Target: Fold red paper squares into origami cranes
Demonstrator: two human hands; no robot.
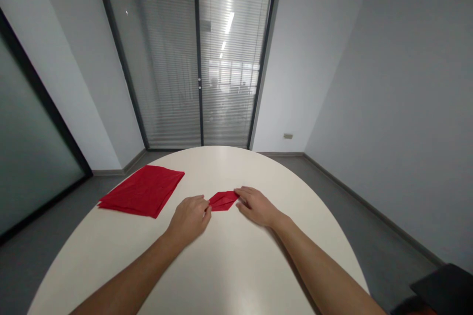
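Observation:
A small folded piece of red paper [222,200] lies on the round white table [229,266], between my two hands. My left hand [190,217] is curled, its fingertips pinching the paper's left end. My right hand [255,205] rests with fingers stretched flat, pressing the paper's right end onto the tabletop. Both forearms reach in from the near edge.
A stack of flat red paper sheets [143,190] lies at the table's far left. Beyond the table stand glass doors with blinds [199,59]. Grey floor surrounds the table. A dark object [443,283] shows at the lower right corner.

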